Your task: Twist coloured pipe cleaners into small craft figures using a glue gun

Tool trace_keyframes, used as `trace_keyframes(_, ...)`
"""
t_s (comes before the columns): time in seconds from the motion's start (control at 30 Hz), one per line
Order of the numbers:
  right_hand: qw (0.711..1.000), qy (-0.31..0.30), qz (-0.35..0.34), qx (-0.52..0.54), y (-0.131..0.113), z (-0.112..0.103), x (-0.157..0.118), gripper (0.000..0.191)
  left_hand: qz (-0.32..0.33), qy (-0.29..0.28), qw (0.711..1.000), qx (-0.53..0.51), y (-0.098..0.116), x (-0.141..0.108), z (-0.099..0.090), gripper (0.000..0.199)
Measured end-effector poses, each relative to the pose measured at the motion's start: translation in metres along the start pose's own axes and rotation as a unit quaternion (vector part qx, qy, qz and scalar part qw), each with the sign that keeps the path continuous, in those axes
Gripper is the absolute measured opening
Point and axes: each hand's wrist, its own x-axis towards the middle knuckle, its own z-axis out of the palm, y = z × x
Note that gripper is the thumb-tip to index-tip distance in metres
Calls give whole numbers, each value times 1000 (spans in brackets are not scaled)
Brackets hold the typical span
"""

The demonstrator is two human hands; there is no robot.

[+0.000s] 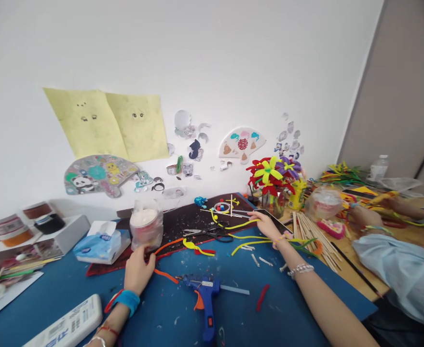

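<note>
My left hand rests low on the blue mat, fingers curled around the bend of an orange pipe cleaner. My right hand reaches across the mat with its fingers stretched out. Its fingertips are at the end of clear glue sticks, beside a yellow pipe cleaner; contact is hard to make out. Between my hands lie black-handled scissors and a twisted yellow pipe-cleaner piece. Nearer to me is a blue hot glue gun, a glue stick protruding from its back.
A wrapped tub and a tissue pack stand at the left, above a white case. Pipe-cleaner flowers stand by the wall. Wooden sticks lie at the right, near another person's hands.
</note>
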Motion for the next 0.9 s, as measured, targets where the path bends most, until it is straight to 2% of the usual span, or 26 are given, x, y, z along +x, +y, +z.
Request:
trace_keyframes(0.13, 988, 30, 54, 139, 1, -6, -5, 38, -24, -27, 999, 8, 0, -1, -4, 25)
trace_keyframes(0.27, 955, 58, 90, 277, -1, -9, -9, 37, -21, -41, 997, 54, 6, -3, -11, 22)
trace_keyframes(0.4, 903, 109, 86, 406, -3, -22, -6, 37, -12, -53, 995, 87, 10, -4, -13, 23)
trace_keyframes(0.6, 813, 206, 54, 541, -4, -56, -6, 36, -34, -41, 997, 60, 9, -2, -10, 23)
trace_keyframes(0.73, 787, 196, 70, 580, -7, -56, -9, 36, -34, -34, 999, 15, 6, -1, -7, 19)
trace_keyframes(0.9, 771, 167, 73, 611, -19, -45, -15, 31, -66, 21, 990, -120, 3, -1, -11, 19)
